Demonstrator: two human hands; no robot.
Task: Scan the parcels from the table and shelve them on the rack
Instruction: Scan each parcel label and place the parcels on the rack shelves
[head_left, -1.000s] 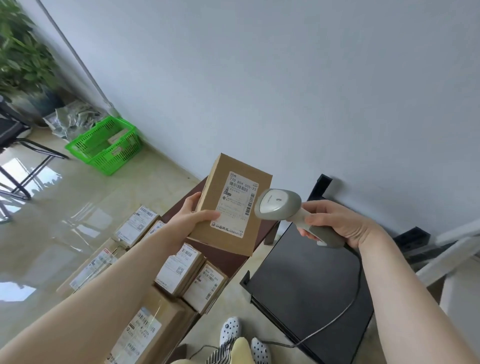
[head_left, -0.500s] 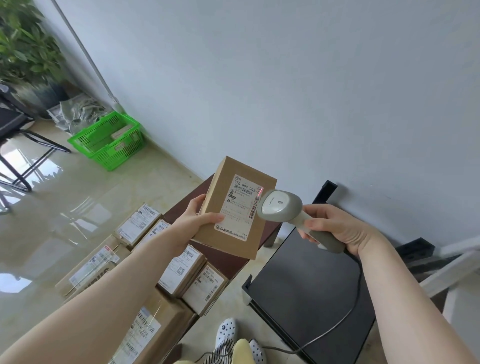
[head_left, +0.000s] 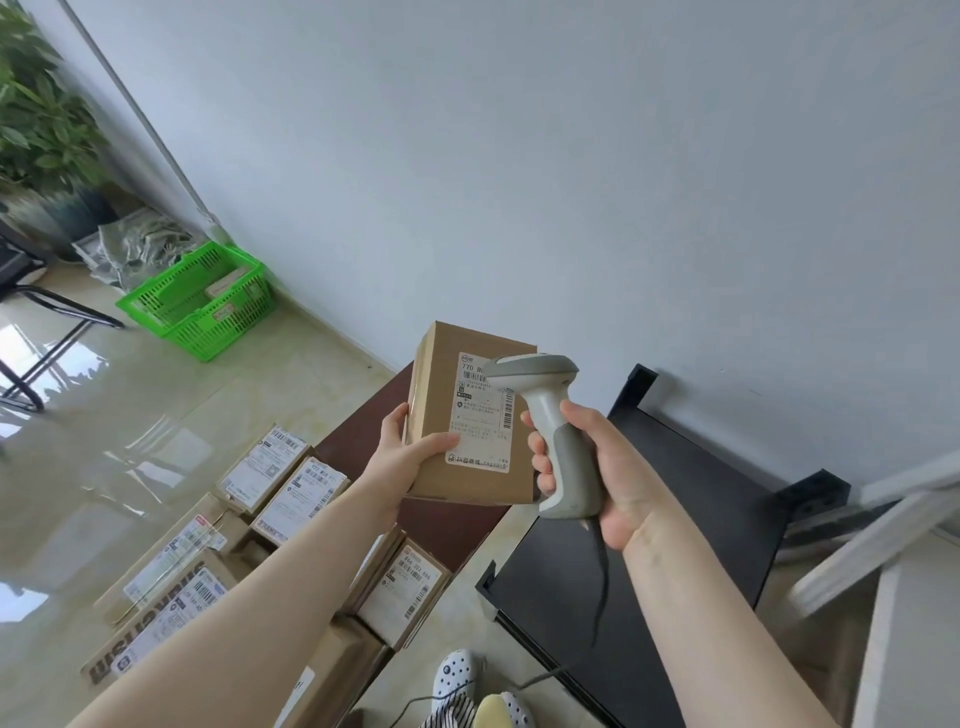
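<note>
At far left we see a potted plant (head_left: 36, 119) and a green basket (head_left: 200, 304) on the glossy floor by the wall. Nearer us, several labelled parcels (head_left: 283, 486) lie flat on the brown desk (head_left: 363, 431), partly hidden by our left forearm. Our left hand (head_left: 410, 454) grips a brown parcel (head_left: 467, 415) by its lower left edge, thumb across the front, holding it upright above the desk with its white label facing us. Just right of it, our right hand (head_left: 587, 467) is wrapped round the handle of a grey scanner (head_left: 550, 415), whose head overlaps the label's upper corner. A cable hangs from the handle. Further right stands a black rack (head_left: 649, 571).
</note>
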